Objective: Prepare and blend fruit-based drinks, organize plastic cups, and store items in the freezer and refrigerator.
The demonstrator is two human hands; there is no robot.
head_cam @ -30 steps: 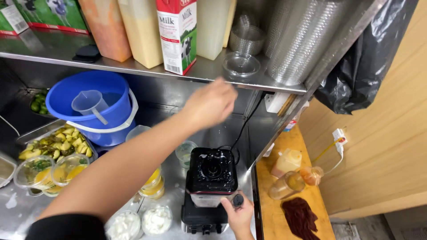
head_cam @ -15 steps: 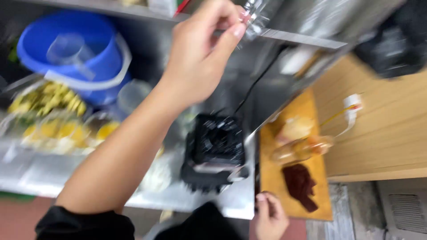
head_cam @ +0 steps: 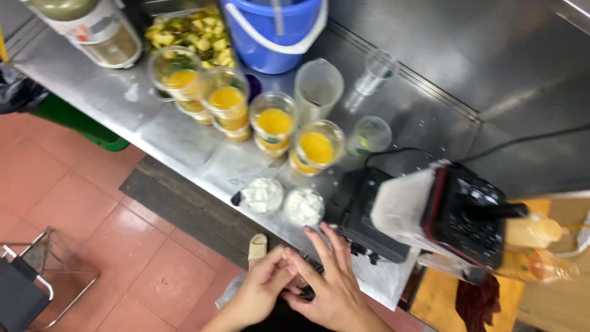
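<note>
Blender (head_cam: pixel 430 215): jug seated on its base at the counter (head_cam: pixel 178 144) edge, lid on, pale mix inside.

Left hand (head_cam: pixel 261 292), right hand (head_cam: pixel 332 289): together below the edge, fingers curled around something small and dark; cannot tell what.

Four cups (head_cam: pixel 273 123) of orange filling, two tubs (head_cam: pixel 283 200) of white, blue bucket (head_cam: pixel 276 31) behind. Nothing blocked the blender.

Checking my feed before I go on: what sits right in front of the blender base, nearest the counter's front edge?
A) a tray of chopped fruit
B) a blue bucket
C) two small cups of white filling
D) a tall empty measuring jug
C: two small cups of white filling stand at the counter's front edge, just left of the blender.
</note>
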